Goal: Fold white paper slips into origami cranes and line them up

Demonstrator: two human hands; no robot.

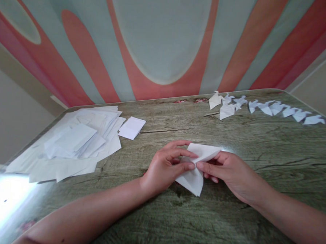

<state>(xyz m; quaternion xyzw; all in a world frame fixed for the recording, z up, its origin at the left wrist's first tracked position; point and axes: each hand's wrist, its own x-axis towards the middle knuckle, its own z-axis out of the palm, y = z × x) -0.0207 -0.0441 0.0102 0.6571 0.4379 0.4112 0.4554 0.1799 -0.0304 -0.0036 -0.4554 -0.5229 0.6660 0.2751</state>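
Note:
A folded white paper (202,151) is held a little above the wood-patterned table (158,216), near the middle of the view. My left hand (166,166) grips it from the left, thumb and fingers pinched on its centre. From the right, my right hand (227,172) pinches the same paper, its thumb close to the left thumb. One pointed flap spreads toward the upper right and another part hangs down below the thumbs. Parts of the fingers behind the paper are hidden.
Loose white sheets (81,167) lie piled at the left, beside a small stack of paper squares (132,127). Several folded paper birds (266,107) line the back right edge. A patterned wall (162,34) rises behind the table.

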